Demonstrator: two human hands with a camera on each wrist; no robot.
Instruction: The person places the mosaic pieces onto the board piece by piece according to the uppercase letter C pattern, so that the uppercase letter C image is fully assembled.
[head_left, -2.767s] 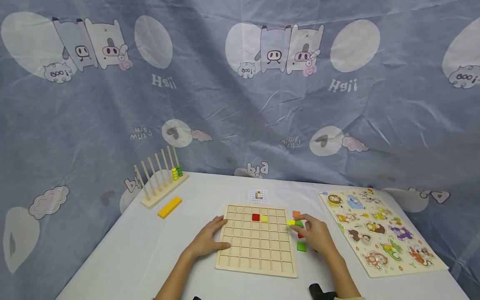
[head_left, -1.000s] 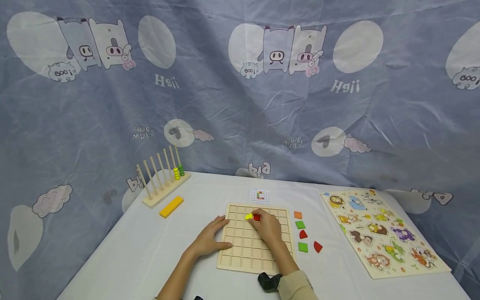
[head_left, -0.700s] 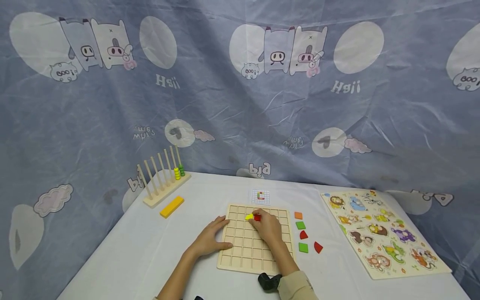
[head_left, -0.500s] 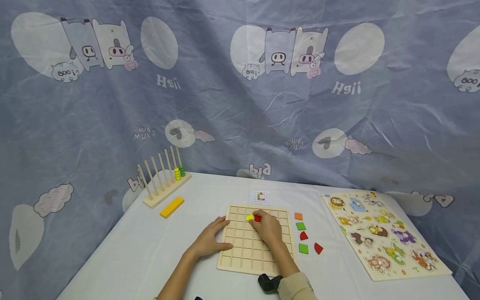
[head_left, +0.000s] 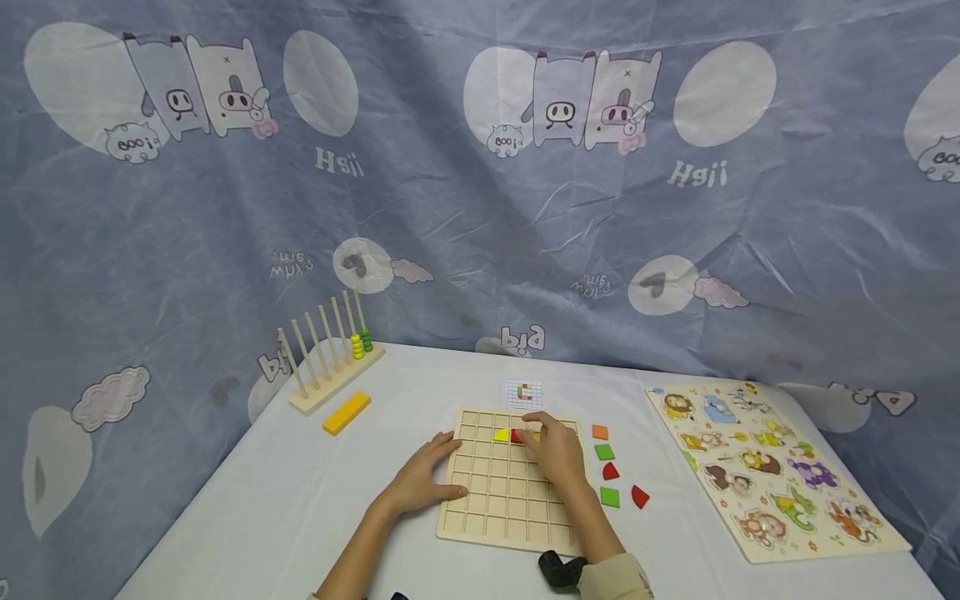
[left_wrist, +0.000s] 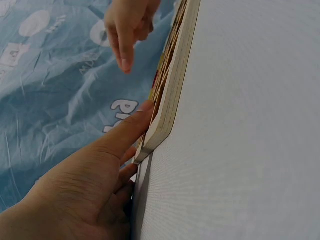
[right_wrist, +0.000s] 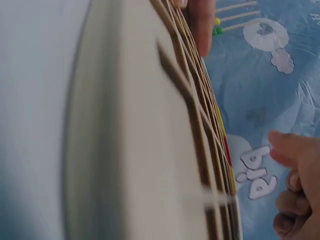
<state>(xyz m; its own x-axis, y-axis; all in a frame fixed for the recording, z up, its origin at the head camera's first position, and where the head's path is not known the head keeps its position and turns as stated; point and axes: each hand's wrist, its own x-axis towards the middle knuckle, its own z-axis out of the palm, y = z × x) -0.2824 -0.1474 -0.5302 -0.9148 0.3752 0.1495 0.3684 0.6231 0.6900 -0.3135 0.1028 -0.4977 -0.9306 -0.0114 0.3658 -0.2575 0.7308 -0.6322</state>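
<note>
The wooden grid board [head_left: 497, 505] is touched at its left edge by the left hand [head_left: 416, 481], fingers spread. The right hand [head_left: 559, 457] is held over 1 red tile [head_left: 514, 436] beside 1 yellow tile [head_left: 501, 435], fingers released.

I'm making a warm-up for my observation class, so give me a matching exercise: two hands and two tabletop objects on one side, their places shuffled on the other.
Things
1. left hand
2. right hand
3. yellow bar
4. pattern card

Places
A. just beyond the far edge of the grid board
B. over the board's right part
C. beside the peg stand
D. at the board's left edge

Pairs: 1-D, 2-B, 3-C, 4-A
</note>
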